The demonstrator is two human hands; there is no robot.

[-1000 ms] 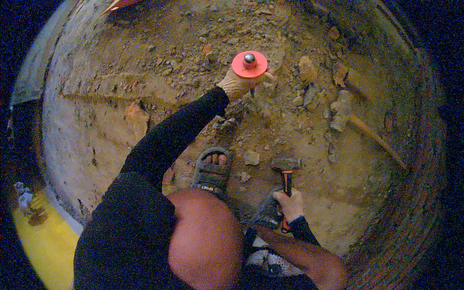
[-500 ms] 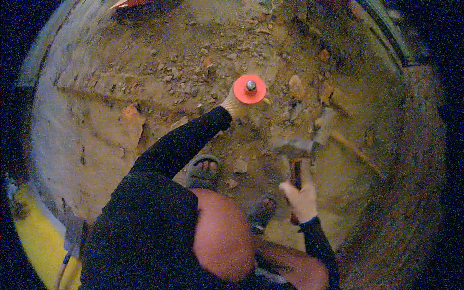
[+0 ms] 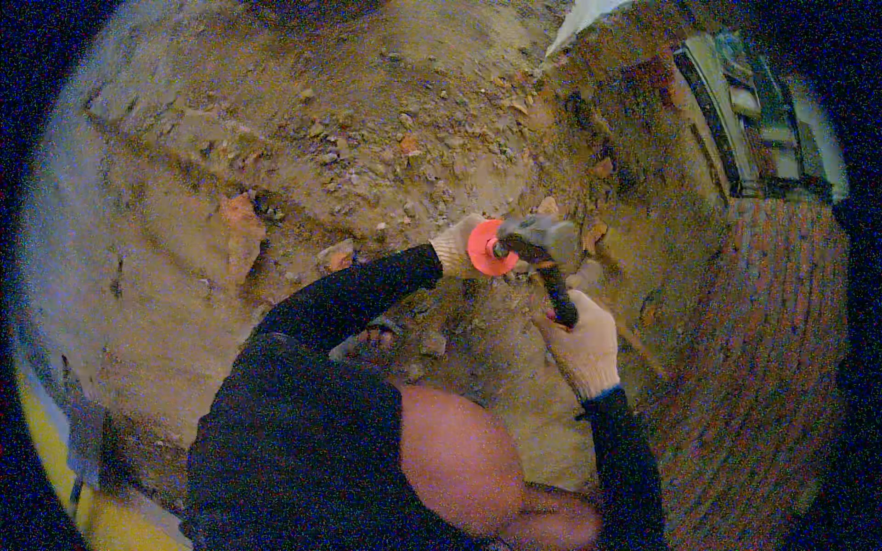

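Observation:
My left hand (image 3: 455,248), in a pale knit glove, is closed round a chisel with a round orange-red hand guard (image 3: 485,251). The guard hides most of the fingers and the shaft below. My right hand (image 3: 593,344), gloved too, grips a hammer (image 3: 558,296) by its dark handle. The grey hammer head (image 3: 554,239) is at the chisel's metal top, overlapping it in view; whether they touch I cannot tell. Beneath both hands lies dirt with broken stones (image 3: 409,174).
A long wooden handle (image 3: 641,352) lies on the ground right of my right hand. A brick wall (image 3: 772,358) rises at the right. Loose reddish slabs (image 3: 243,234) lie at left, with something yellow (image 3: 46,432) at lower left. My sandalled foot (image 3: 375,338) is below my left forearm.
The hammer in my right hand has come up and forward to the chisel's top. The chisel's guard sits lower in view and is tilted toward the hammer. My view has shifted rightward.

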